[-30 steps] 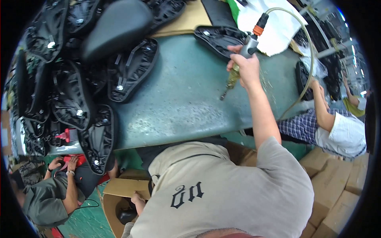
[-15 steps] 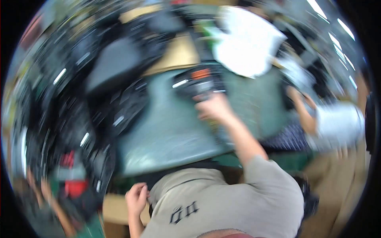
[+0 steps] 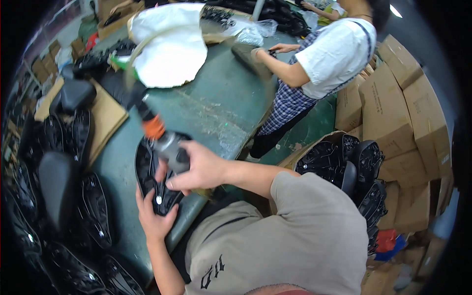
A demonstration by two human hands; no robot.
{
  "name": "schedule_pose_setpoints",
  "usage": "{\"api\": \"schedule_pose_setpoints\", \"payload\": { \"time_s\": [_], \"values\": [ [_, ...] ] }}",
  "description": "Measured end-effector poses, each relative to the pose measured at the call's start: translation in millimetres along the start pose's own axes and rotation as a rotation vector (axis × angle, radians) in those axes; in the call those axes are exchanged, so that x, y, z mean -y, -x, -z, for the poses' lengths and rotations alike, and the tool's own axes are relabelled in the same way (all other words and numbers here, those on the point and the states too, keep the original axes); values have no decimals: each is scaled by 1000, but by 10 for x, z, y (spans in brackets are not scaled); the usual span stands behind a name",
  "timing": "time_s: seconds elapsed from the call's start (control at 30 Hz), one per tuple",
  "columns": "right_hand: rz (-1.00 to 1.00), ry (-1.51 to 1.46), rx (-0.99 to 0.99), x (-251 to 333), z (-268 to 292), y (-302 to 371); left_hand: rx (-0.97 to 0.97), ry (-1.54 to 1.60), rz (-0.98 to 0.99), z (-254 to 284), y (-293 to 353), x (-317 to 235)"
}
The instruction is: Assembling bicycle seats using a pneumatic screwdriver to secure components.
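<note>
In front of me on the green table lies a black seat [image 3: 144, 164], its hollow, ribbed underside facing up. My left hand [image 3: 156, 222] grips the near end, thumb and fingers along opposite edges. Above the seat, my right hand [image 3: 204, 164] is closed around a grey hand tool [image 3: 169, 147] with an orange collar; the tool is tilted, with a black part pointing away to the far left. Motion blur softens the tool and right fingers, and its exact kind cannot be made out. The right hand and tool hide part of the seat.
More black seats [image 3: 58, 189] crowd the left, beside a cardboard sheet [image 3: 105, 115]. A large white sheet [image 3: 169, 46] lies at the table's far side. A co-worker [image 3: 327, 59] handles a dark piece at right. Seats [image 3: 324, 160] fill a box near cardboard cartons [image 3: 388, 113].
My view has turned to the right. My left hand has come up from beside my waist onto the seat. The right hand still holds the tool, now nearer to me.
</note>
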State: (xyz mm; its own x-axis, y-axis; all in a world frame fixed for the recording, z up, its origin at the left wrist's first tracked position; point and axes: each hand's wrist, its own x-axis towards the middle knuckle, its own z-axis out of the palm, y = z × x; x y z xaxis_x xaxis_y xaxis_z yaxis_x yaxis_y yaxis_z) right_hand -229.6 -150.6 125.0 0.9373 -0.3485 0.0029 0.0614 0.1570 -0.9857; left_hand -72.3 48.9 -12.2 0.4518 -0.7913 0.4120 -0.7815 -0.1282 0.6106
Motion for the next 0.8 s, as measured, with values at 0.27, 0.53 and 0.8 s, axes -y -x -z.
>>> {"api": "schedule_pose_setpoints", "payload": {
  "time_s": [0.27, 0.53, 0.8],
  "values": [
    [593, 19, 310, -249, -293, -412, -249, 7, 81, -223, 254, 90],
    [595, 39, 492, -456, -457, -778, -271, 4, 109, -250, 311, 186],
    [549, -15, 489, -457, -517, -897, -281, 33, 90, -253, 328, 208]
  ]
}}
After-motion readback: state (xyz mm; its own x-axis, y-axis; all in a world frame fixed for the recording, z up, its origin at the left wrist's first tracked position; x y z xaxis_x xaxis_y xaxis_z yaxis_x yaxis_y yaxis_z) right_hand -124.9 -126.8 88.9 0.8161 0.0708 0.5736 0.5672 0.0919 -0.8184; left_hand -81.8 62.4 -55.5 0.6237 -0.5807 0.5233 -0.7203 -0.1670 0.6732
